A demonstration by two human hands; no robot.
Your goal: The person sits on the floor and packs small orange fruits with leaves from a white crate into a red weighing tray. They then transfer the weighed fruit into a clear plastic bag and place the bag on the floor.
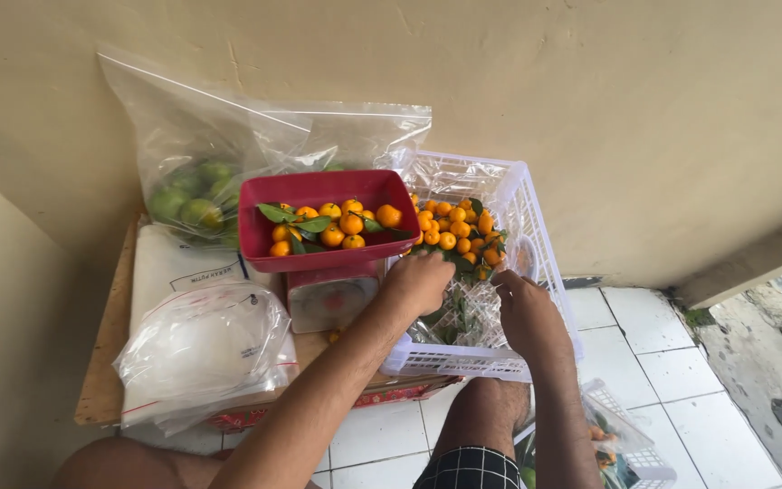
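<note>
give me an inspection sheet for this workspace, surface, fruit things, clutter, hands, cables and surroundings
Surface: wooden board on tiled floor.
Job's things: white basket with small orange fruits; red tray of the same fruit on a scale.
Clutter: bag of green fruit; white sacks.
Hands: left hand and right hand inside the basket; grip hidden.
Cables: nothing seen.
Surroundings: beige wall.

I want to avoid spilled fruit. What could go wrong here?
1. The red plastic tray of small orange fruits sits on a small scale; the left hand beside it might tip it.
2. The white plastic basket overhangs the wooden board's edge, so both hands, the right hand included, could push it off.
</note>
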